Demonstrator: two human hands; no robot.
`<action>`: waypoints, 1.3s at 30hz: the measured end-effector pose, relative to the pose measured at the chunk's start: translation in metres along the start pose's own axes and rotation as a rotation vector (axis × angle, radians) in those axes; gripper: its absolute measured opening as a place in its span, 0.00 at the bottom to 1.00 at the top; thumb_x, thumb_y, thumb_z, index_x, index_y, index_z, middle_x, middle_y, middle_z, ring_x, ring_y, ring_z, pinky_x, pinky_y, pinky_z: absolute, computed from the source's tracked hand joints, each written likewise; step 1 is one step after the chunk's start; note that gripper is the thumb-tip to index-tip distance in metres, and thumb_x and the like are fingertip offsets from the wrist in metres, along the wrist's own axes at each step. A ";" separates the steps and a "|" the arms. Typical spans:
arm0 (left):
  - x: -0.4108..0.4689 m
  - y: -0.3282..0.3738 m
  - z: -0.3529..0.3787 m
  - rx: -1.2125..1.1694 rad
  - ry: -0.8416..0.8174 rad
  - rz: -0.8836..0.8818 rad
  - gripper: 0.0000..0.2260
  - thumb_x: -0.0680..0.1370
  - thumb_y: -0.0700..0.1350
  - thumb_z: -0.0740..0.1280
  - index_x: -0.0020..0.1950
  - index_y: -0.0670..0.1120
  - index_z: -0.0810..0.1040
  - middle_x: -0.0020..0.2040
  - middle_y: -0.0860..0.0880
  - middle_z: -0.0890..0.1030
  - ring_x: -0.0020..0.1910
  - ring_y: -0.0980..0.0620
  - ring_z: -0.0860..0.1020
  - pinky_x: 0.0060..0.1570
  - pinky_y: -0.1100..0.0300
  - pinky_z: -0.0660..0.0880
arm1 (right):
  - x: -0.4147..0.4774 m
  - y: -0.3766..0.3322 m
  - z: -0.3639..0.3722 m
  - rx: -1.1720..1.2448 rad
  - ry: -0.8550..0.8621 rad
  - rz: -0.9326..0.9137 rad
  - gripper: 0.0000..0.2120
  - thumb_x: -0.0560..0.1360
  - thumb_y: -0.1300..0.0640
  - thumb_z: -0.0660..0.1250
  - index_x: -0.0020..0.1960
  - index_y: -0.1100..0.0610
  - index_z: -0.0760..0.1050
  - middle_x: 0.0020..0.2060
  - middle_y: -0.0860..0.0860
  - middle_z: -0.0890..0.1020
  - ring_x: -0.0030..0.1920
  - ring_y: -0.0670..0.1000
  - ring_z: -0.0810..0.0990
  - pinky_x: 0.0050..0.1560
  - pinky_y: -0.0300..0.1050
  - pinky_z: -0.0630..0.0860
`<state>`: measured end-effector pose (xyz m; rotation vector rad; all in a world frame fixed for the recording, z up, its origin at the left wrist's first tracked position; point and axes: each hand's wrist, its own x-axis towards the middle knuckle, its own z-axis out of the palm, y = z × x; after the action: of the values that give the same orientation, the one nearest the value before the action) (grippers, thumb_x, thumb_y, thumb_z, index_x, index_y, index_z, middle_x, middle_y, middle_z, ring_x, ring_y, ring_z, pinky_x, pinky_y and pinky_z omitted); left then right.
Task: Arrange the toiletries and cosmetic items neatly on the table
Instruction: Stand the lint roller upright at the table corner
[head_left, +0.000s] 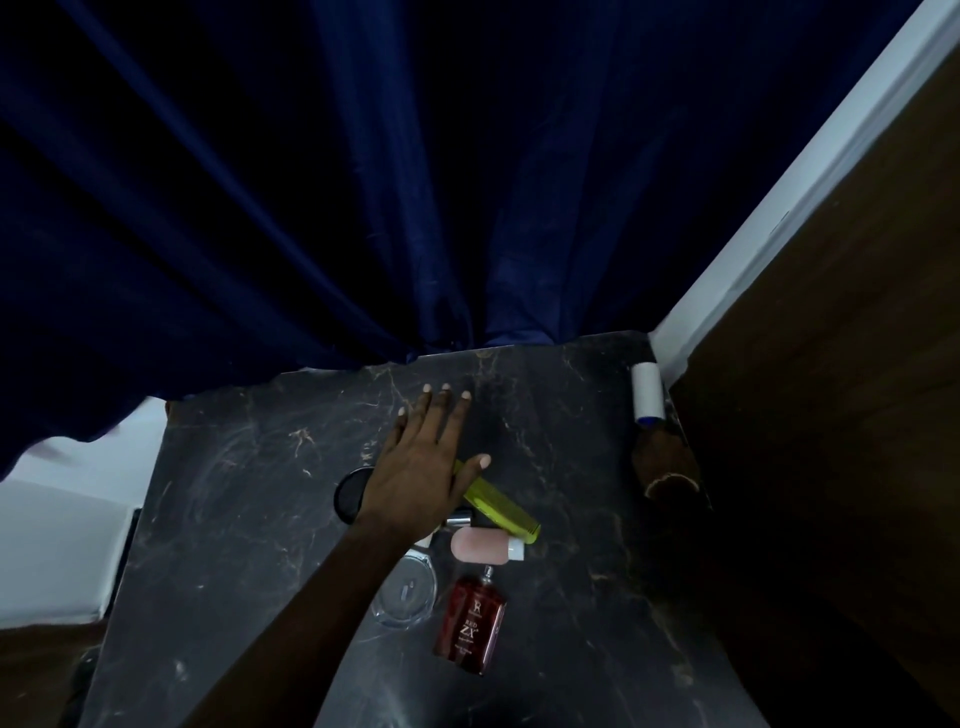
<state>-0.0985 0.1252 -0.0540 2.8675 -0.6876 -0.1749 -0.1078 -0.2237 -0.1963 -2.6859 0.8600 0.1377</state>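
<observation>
My left hand (423, 467) reaches in from the lower left, palm down with fingers spread, over a dark marble table (249, 519). Its thumb lies across the upper end of a yellow-green tube (501, 509) that lies flat; no grasp shows. Partly under the wrist are a black round compact (349, 494) and a small silver item (460, 517). A pink bottle with a white cap (480, 545) lies on its side below the tube. A red perfume bottle (470, 629) lies flat nearer me, beside a clear glass dish (405, 597). My right hand is out of sight.
A white cylinder with a blue end (647, 392) rests at the table's far right edge, with a brown shape (662, 460) just below it. A dark blue curtain (363, 182) hangs behind the table. A wooden panel (831, 364) borders the right side.
</observation>
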 end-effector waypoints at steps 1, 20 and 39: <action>-0.001 -0.001 0.000 -0.001 -0.003 -0.004 0.35 0.83 0.66 0.49 0.84 0.50 0.44 0.84 0.45 0.48 0.83 0.46 0.44 0.80 0.47 0.46 | 0.002 0.009 -0.003 -0.005 -0.010 0.015 0.14 0.79 0.55 0.61 0.56 0.66 0.75 0.51 0.65 0.81 0.50 0.66 0.81 0.50 0.58 0.79; -0.023 -0.007 0.013 -0.013 -0.032 -0.053 0.34 0.83 0.67 0.46 0.84 0.50 0.44 0.84 0.45 0.49 0.83 0.47 0.44 0.81 0.44 0.48 | -0.059 -0.118 0.023 -0.247 -0.180 -0.429 0.13 0.77 0.56 0.58 0.58 0.60 0.73 0.49 0.57 0.84 0.51 0.61 0.84 0.49 0.53 0.79; 0.035 -0.001 0.023 -0.063 -0.041 0.053 0.36 0.80 0.46 0.67 0.83 0.43 0.51 0.82 0.42 0.58 0.81 0.43 0.58 0.78 0.45 0.61 | -0.071 -0.155 -0.045 0.401 -0.417 -0.219 0.11 0.74 0.53 0.67 0.43 0.62 0.81 0.39 0.59 0.83 0.42 0.58 0.82 0.35 0.40 0.67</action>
<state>-0.0702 0.1065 -0.0795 2.7896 -0.7515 -0.2444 -0.0757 -0.0799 -0.0987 -2.2382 0.4105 0.4097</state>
